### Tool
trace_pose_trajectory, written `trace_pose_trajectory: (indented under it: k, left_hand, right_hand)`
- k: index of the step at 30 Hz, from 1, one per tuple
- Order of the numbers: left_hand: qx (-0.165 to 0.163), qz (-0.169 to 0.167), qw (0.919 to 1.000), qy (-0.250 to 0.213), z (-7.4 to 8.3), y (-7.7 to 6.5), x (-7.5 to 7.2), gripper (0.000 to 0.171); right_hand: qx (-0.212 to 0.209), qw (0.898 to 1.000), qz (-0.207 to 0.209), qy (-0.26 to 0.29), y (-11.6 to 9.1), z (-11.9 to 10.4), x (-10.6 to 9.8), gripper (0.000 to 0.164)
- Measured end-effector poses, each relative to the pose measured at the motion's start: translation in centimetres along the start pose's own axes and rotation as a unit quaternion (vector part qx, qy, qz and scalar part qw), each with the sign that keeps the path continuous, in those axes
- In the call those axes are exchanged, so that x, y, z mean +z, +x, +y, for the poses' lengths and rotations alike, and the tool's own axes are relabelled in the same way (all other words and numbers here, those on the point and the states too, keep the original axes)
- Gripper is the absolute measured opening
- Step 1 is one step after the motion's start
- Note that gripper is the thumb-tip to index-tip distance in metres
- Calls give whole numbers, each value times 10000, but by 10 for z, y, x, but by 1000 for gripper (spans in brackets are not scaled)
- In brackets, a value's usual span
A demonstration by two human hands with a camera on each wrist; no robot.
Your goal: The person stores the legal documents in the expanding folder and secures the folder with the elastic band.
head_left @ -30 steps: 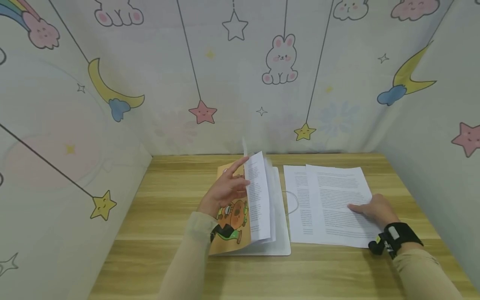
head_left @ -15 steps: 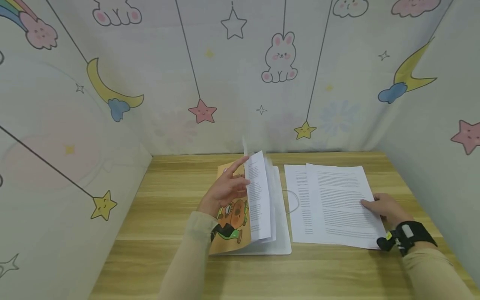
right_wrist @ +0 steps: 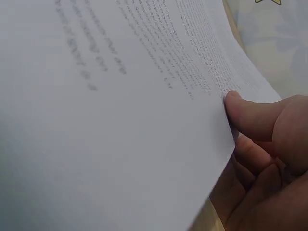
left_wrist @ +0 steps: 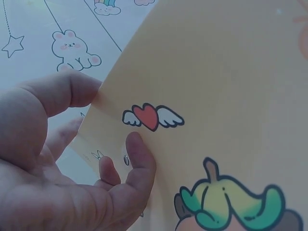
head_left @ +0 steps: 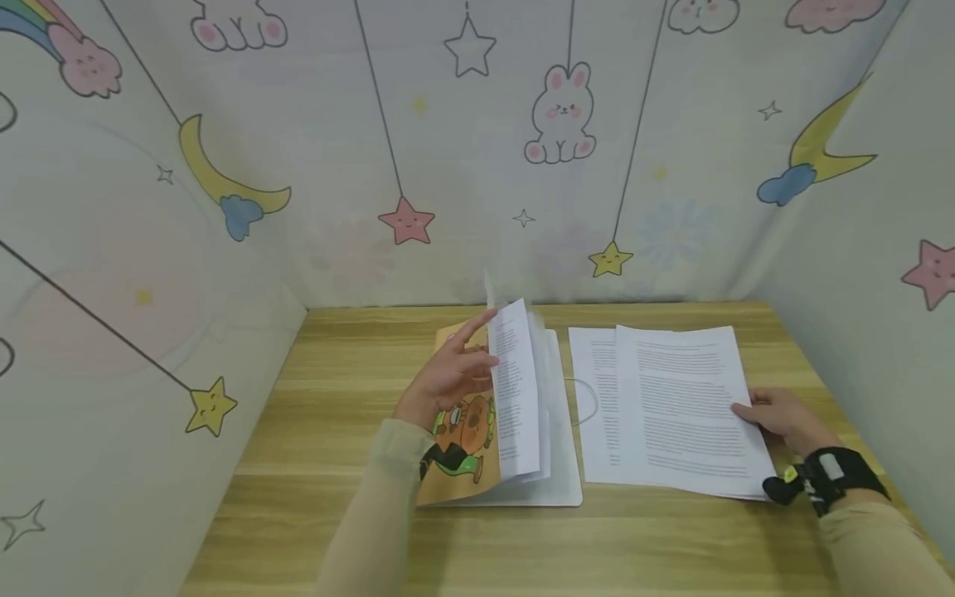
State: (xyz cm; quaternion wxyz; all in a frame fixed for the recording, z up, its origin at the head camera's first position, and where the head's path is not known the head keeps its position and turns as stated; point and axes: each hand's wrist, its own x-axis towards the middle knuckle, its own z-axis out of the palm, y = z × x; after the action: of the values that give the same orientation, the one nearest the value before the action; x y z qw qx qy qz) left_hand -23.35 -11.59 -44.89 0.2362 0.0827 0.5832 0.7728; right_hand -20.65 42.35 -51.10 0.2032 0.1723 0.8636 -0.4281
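Right of the booklet, our right hand pinches printed sheets by one edge on the bench; our left hand rests, loosely spread, against the booklet's orange cover.

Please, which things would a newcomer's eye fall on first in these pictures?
Probably first the pale wall behind the table, with its cartoon rabbit near the top. Next, perhaps, the orange cover, slightly left of the head view's centre, touched by the left grip. Then the printed sheets to its right, their right edge pinched by the right grip.
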Motion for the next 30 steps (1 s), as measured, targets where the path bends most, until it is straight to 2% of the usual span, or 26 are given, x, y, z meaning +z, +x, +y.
trace_pose_trajectory:
  k: [7,13,19,30]
  left_hand:
    - [6,35,10000,45,2,1,2,77]
    - [19,20,10000,28,4,1,1,78]
    - [-19,102,9999,103,5,-1,2,77]
    - [26,102,9999,127,2,-1,1,77]
  right_hand:
    - [-366,9987,350,-8,-3,7,1,62]
    - [-389,9979,439,267,-6,6,3,64]
    - [-587,9956,628,371,-8,3,13,67]
    - [-666,9948,355,678,-15,-13,23,72]
